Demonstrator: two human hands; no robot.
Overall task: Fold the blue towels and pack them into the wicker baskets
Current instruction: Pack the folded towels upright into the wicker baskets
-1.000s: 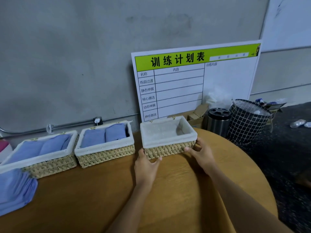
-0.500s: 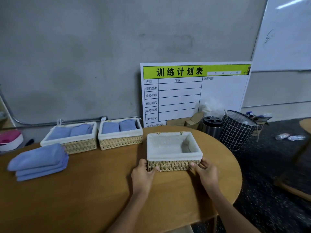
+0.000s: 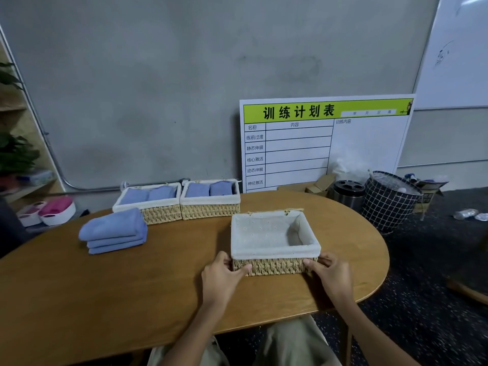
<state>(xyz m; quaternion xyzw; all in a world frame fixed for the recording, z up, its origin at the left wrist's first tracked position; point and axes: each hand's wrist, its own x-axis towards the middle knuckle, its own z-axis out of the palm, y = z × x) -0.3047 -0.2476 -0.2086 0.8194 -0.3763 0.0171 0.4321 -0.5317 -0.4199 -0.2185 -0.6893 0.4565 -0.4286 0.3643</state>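
Folded blue towels (image 3: 113, 232) are lying stacked at the counter's (image 3: 105, 291) left, near two filled wicker baskets (image 3: 177, 199); the left hand (image 3: 223, 277) and right hand (image 3: 331, 273) are gripping the near corners of the empty wicker basket (image 3: 274, 240), fingers curled round its weave; advisably, both hands should be drawing evenly, keeping the base flat on the counter, within reach of the stack.

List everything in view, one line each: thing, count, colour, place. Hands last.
Empty lined wicker basket: one, straw and white, table front.
Filled wicker baskets: two, blue towels inside, table rear.
Stacked folded towels: three, blue, table left.
Oval wooden table: one, brown.
Printed schedule board: one, white and green, against wall.
Grid-patterned bin: one, black, floor right.
Left hand: grips basket's left corner.
Right hand: grips right corner.
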